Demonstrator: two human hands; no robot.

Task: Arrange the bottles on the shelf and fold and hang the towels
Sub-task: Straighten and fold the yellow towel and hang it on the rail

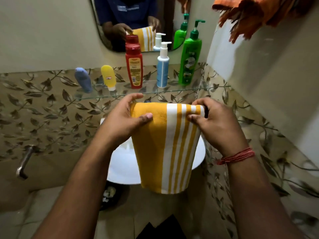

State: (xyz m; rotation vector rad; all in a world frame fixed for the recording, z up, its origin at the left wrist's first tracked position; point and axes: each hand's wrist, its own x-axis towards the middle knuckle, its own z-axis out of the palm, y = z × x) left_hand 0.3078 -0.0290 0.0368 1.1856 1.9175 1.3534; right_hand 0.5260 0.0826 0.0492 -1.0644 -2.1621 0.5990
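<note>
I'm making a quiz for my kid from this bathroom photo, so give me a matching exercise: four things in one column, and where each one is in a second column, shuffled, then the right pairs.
Things:
1. tall green pump bottle
2. blue-grey plastic bottle
3. yellow and white striped towel
4. orange fringed cloth

Places:
A. left end of the glass shelf
B. hanging high at upper right
C. right end of the glass shelf
D. held at its top edge by the left hand and right hand, over the white basin

Pairs: 1-C, 2-A, 3-D, 4-B
</note>
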